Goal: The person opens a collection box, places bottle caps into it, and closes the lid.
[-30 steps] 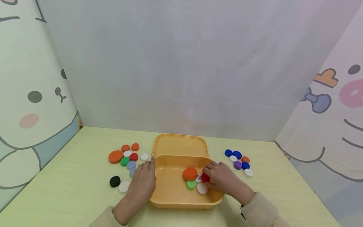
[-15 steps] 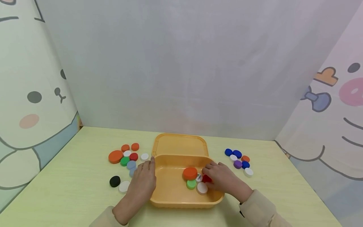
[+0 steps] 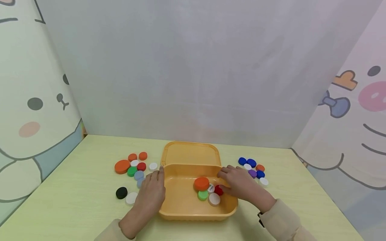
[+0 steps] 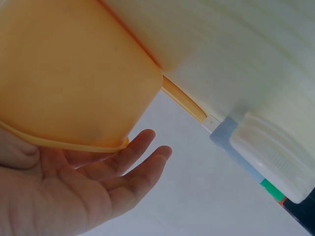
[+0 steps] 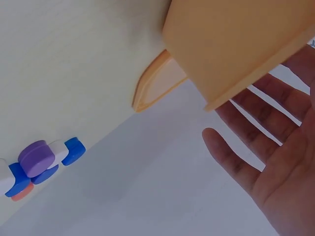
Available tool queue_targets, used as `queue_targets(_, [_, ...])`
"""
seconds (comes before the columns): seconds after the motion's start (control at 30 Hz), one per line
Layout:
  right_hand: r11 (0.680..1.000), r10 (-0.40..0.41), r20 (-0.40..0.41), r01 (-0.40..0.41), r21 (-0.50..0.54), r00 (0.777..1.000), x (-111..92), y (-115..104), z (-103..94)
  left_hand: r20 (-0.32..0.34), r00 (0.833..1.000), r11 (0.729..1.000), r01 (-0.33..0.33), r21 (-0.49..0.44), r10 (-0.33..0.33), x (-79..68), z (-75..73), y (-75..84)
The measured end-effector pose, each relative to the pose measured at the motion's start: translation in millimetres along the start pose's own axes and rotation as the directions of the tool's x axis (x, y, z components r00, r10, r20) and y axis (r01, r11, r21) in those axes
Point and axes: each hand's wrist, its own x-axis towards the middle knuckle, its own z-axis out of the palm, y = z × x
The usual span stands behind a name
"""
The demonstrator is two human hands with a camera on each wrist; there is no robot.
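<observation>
A yellow plastic box (image 3: 177,201) holds several bottle caps: a large orange cap (image 3: 201,183), a light green cap (image 3: 203,195), a white cap with a printed mark (image 3: 211,188), a plain white cap (image 3: 214,199) and a red cap (image 3: 218,190). My left hand (image 3: 151,190) rests along the box's left rim; in the left wrist view its relaxed fingers (image 4: 135,147) lie at the rim. Over the right rim hangs my right hand (image 3: 241,182), thumb close to the red cap. The right wrist view shows that hand's fingers (image 5: 246,125) spread and holding nothing.
Behind the box lies its yellow lid (image 3: 191,153). On the table's left are several caps, among them a big orange cap (image 3: 122,166), a green cap (image 3: 132,171) and a black cap (image 3: 121,192). Blue caps (image 3: 251,163), a purple cap (image 3: 252,173) and others lie at right.
My right hand has let go of the red cap, which now lies in the box, and has drawn back slightly up and to the right. The left hand has stayed in place.
</observation>
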Motion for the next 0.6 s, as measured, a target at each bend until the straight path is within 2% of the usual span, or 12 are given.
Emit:
queue_targets(0.17, [1.0, -0.014, -0.089, 0.013, -0.014, 0.996, -4, 10, -7.1, -0.014, 1.0, 1.0, -0.01, 0.009, 0.01, -0.4, -0.5, -0.6])
queue_targets(0.4, [0.997, -0.038, -0.212, 0.023, -0.074, 0.976, -11, 35, -5.7, -0.016, 1.0, 1.0, -0.012, 0.013, 0.012, -0.1, -0.1, -1.2])
queue_targets(0.6, [0.996, 0.036, -0.202, -0.051, -0.069, 0.979, -19, 58, 0.5, -0.014, 1.0, 1.0, -0.009, 0.013, 0.009, 0.5, 0.6, -0.9])
